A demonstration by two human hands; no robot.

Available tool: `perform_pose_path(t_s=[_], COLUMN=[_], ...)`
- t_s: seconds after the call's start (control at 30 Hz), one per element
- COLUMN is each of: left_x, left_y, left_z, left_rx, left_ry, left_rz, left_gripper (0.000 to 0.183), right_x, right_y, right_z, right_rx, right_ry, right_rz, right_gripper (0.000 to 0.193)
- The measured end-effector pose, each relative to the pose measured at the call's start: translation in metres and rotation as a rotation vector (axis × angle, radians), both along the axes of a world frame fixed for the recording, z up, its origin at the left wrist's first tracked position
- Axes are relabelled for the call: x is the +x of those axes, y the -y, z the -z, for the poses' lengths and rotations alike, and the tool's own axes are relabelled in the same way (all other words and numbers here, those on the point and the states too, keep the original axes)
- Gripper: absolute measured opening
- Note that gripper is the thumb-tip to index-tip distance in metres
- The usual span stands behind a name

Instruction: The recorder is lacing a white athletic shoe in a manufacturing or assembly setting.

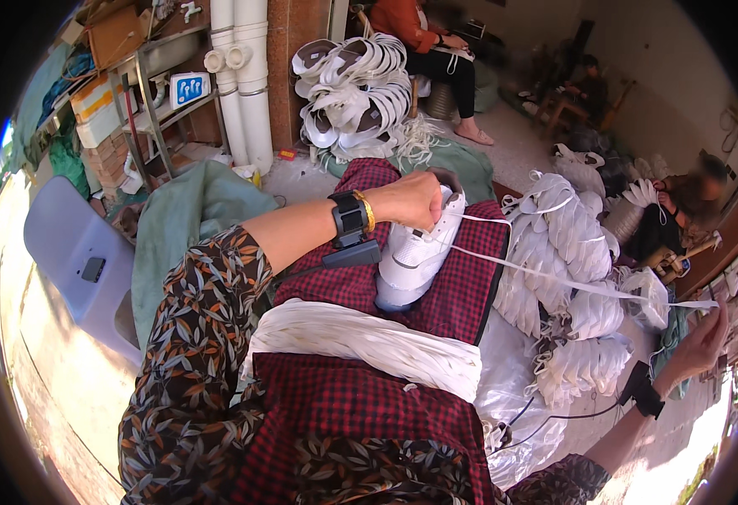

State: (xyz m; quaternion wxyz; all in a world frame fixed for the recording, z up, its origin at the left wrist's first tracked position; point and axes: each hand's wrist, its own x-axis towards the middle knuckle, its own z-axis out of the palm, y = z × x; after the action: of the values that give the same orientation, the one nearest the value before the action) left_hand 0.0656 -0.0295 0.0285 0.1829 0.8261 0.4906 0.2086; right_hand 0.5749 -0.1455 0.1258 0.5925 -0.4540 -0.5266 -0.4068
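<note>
A white shoe [409, 263] rests on my lap, on a red-and-black checked apron [352, 396], its toe pointing toward me. My left hand [411, 202] is closed at the shoe's lacing area, gripping its upper; the fingertips are partly hidden. From the eyelets a white shoelace [554, 282] stretches far to the right in two strands. Out at the right, my right hand [699, 343] pinches the lace's end, with the strand drawn nearly straight. A thick bundle of white laces [361, 341] lies across my lap, nearer me than the shoe.
Piles of white shoe uppers [554, 244] lie to the right, beside clear plastic sheeting [512, 387]. More uppers [356, 93] are stacked ahead. A pale blue chair [74, 244] and green cloth [192, 219] are at left. Other people sit farther back, one in an orange top [403, 25].
</note>
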Motion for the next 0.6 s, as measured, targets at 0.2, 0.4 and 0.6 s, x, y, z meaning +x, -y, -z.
perform_pose_path(t_s=[0.2,0.4,0.6], left_x=[0.001,-0.005,-0.01], left_y=[0.0,0.003,-0.002], left_z=[0.001,0.013,0.023], left_rx=[-0.068,-0.041,-0.012], left_ry=[0.028,0.207,0.259], left_rz=[0.001,-0.011,0.05], left_gripper=[0.016,0.018,0.022], right_x=[-0.123,-0.251,-0.299], right_y=[-0.033,-0.075,-0.102], right_z=[0.068,0.121,0.143], right_rx=[-0.518,-0.934,-1.072], right_ry=[-0.358,-0.392,-0.111], right_rz=[-0.885,-1.301,-1.118], right_gripper=[0.014,0.01,0.007])
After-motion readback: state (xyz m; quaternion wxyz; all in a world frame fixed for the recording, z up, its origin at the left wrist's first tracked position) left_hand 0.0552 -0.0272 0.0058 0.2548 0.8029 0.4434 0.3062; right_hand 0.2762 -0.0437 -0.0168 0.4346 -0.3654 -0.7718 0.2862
